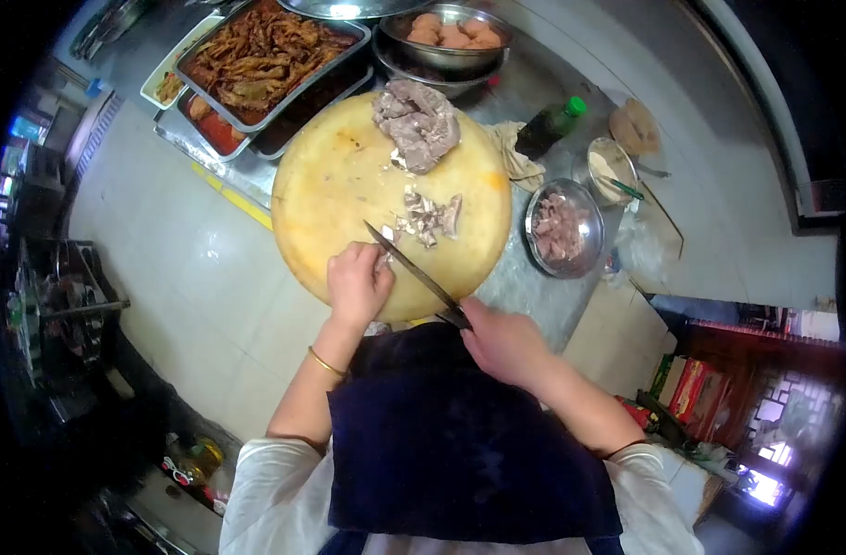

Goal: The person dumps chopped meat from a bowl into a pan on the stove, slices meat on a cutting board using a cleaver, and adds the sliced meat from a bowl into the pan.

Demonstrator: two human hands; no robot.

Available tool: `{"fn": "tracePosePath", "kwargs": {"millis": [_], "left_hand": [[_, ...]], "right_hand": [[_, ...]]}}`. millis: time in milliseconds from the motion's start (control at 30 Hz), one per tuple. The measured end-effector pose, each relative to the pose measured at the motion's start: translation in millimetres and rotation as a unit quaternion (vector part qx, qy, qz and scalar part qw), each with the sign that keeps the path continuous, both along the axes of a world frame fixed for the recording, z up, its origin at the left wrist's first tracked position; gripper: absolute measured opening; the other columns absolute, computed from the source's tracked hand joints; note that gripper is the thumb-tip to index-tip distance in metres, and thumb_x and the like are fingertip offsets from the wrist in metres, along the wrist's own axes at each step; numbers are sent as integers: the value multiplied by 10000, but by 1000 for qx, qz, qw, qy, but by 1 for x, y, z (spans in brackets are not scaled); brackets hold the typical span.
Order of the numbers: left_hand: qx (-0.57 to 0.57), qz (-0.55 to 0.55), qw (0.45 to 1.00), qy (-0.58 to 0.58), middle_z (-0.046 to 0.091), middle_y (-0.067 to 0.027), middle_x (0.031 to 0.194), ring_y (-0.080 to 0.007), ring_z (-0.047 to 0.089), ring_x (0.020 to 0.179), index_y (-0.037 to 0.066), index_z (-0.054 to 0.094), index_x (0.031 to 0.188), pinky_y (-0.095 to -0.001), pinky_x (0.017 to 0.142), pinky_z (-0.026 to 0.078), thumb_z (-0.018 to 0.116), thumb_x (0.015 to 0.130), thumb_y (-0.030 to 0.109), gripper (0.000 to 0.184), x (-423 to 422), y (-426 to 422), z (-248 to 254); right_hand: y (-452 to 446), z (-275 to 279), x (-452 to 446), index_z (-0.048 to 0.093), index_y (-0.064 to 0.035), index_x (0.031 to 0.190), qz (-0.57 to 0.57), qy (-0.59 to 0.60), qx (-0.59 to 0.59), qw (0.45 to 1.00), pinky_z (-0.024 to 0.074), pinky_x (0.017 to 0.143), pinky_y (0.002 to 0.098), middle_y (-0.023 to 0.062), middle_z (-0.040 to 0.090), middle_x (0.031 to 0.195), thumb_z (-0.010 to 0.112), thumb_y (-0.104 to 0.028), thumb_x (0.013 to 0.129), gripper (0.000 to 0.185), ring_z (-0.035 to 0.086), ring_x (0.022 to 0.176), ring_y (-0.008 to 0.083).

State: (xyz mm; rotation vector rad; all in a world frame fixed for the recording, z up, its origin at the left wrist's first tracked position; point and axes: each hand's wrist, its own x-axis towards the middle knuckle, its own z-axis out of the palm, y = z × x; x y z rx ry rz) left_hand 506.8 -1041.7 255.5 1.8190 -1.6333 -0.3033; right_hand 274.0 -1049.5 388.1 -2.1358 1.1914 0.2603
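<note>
- While the right hand [506, 342] is closed round the knife [413, 273] by its handle, the blade slants over the near part of the board [326, 176], its tip toward the far left.
- The left hand [356, 282] is curled, fingers bent down at the board's near left edge, beside the blade; small bits of meat lie at its fingertips, but whether it grips any I cannot tell.
- Cut meat [427, 217] lies loose beyond the knife, right of the board's centre.
- A big lump [418, 125] of meat sits at the board's far edge.
- Right of the board are a bowl [531, 236] of diced meat, a cloth [515, 157], a green-capped bottle [548, 128] and a tub [580, 171] holding pale stuff.
- Far left, a metal tray [298, 92] holds brown cooked food; a bowl [455, 60] of round, orange-brown items stands far, near the lump.
- Red boxes [689, 388] stand off to the near right; any print on them is too small to read.
</note>
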Motion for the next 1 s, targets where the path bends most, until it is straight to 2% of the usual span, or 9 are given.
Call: {"fn": "tracePosePath", "kwargs": {"millis": [133,267,333,433,533,733,800,933,1000], "left_hand": [[6,2,1000,-20,613,-78,806,-282,596,786,97,665,871,-410,707,423,674,725,128,150,-1,-1,4],[30,-26,999,-1,615,-78,783,-279,597,754,94,671,845,-418,685,435,688,729,115,119,6,3,7],[30,-44,998,28,616,-78,770,-279,597,736,92,673,824,-421,665,445,697,725,106,103,11,3,9],[-54,-30,998,31,619,-77,759,-283,601,718,92,674,800,-421,628,457,705,716,89,89,8,8,9],[-51,-39,998,18,626,-78,783,-283,608,746,94,677,808,-416,641,466,702,721,94,90,9,9,4],[-31,-38,997,-62,631,-71,813,-287,608,776,99,677,857,-418,722,460,709,718,138,148,5,10,9],[-27,-53,997,-49,633,-68,829,-287,607,793,97,672,877,-418,731,451,721,709,156,185,7,13,13],[-3,-41,999,-19,608,-84,866,-306,585,848,87,622,907,-427,731,427,737,685,166,263,10,24,15],[-5,-25,1000,-5,582,-97,858,-320,570,849,83,591,902,-434,747,416,711,689,140,251,8,29,13]], "right_hand": [[-18,-25,30,489,-62,1119,-3,39,17,999,518,728,534,205,683,863,543,-213,912,262,667,825,411],[-28,-43,29,470,-57,1156,-31,-60,-11,998,501,673,525,205,668,883,543,-256,925,314,651,793,422],[-28,-41,15,466,-62,1165,-64,-56,-9,996,500,673,524,201,670,892,547,-247,924,315,653,805,418],[-13,-5,-2,457,-69,1195,11,-14,-25,1000,500,680,527,200,670,912,551,-238,922,334,656,824,411],[-5,12,-4,444,-75,1207,29,26,-1,999,505,680,522,196,671,933,554,-235,922,345,656,825,412],[-11,-35,23,433,-76,1191,33,47,5,998,508,669,516,191,675,857,554,-238,924,335,652,792,418],[-19,-43,26,435,-76,1180,11,5,-24,1000,503,661,522,189,674,832,549,-244,928,324,650,781,423],[-14,-11,22,480,-59,1063,-39,-18,-12,999,499,725,540,203,680,839,474,-216,941,198,662,808,427],[-2,2,14,451,-72,1120,-8,-28,-27,999,493,660,535,188,672,812,514,-238,941,251,650,761,430]]}}
